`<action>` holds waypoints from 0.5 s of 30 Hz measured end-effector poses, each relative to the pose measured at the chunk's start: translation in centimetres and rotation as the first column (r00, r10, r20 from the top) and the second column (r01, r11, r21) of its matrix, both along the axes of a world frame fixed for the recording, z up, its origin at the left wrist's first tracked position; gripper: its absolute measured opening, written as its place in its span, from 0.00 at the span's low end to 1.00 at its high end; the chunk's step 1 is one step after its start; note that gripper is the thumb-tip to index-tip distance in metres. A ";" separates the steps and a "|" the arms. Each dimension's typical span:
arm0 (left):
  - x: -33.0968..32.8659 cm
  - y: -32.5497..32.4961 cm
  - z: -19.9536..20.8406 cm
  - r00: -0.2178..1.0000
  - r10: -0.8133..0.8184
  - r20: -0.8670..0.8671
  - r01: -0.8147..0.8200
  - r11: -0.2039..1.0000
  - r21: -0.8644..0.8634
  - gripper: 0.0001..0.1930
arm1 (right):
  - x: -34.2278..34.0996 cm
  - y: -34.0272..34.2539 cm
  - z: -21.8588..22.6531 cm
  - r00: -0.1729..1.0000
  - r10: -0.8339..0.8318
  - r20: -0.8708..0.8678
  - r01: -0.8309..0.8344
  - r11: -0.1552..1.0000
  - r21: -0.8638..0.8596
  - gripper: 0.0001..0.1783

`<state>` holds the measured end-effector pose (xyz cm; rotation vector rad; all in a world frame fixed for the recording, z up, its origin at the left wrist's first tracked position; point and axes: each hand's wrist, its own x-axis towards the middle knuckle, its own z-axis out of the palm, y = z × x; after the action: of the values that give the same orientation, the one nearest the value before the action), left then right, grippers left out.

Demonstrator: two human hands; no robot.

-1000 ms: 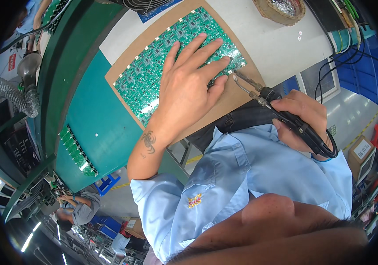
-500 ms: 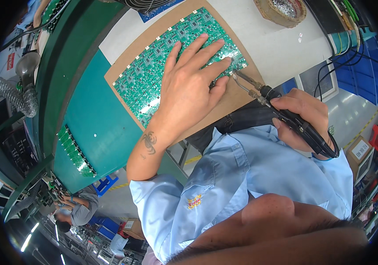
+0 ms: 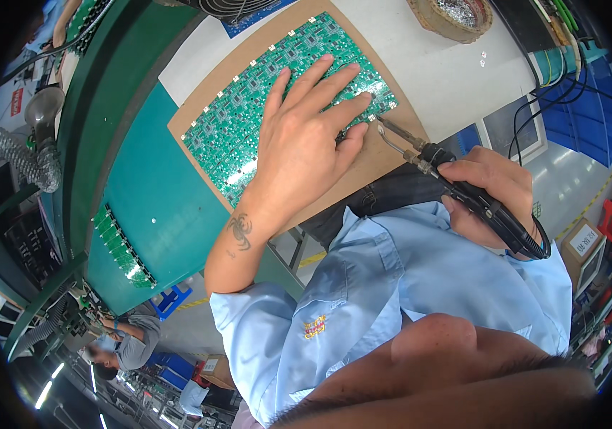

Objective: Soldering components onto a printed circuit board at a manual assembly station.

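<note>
A green circuit board panel (image 3: 229, 114) packed with small components lies on a brown cardboard sheet (image 3: 391, 154). My left hand (image 3: 309, 125) rests across the panel with its fingers spread, the thumb near the panel's close edge. What sits beneath the palm is hidden. In my right hand (image 3: 488, 182) is a black soldering iron (image 3: 449, 171) with a thin curved metal tube beside its tip. The fingers are wrapped round its grip. Both metal ends point at the panel's near right edge, just beyond my left thumb.
A round brown tub (image 3: 456, 16) of shiny scraps stands at the back right. On the green belt (image 3: 170, 186) to the left lies a strip of smaller green boards (image 3: 121, 247). A black fan (image 3: 238, 6) is at the top. Cables (image 3: 570, 89) hang at the right.
The iron's tip has shifted very slightly left along the panel's near edge. My left hand stays almost in place on the panel.
</note>
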<state>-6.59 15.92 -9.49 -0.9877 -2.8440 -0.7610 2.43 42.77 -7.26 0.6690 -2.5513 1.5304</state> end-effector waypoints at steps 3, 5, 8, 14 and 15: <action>0.0 0.0 0.0 1.000 -0.001 -0.005 0.001 1.000 -0.006 0.15 | -0.1 0.0 0.2 1.000 0.005 0.002 -0.005 1.000 -0.024 0.24; 0.0 0.0 -0.1 1.000 -0.001 -0.006 0.001 1.000 0.000 0.15 | -0.2 0.3 0.5 1.000 -0.005 -0.011 0.005 1.000 -0.029 0.25; 0.0 -0.1 -0.1 1.000 -0.001 -0.005 0.001 1.000 0.015 0.15 | -0.6 1.2 0.8 0.998 -0.035 -0.046 0.033 0.998 -0.049 0.26; 0.0 0.0 -0.2 1.000 0.001 -0.011 -0.001 1.000 0.021 0.14 | -2.9 2.3 -2.0 0.901 -0.426 -0.082 0.393 0.883 -0.258 0.28; 0.0 -0.1 -0.2 1.000 0.000 -0.003 0.000 1.000 0.012 0.15 | -3.2 2.5 -2.1 0.889 -0.457 -0.035 0.439 0.872 -0.218 0.28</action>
<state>-6.61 15.86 -9.64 -0.9861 -2.8335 -0.7742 -0.73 45.25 -9.31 0.0967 -2.2274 1.5226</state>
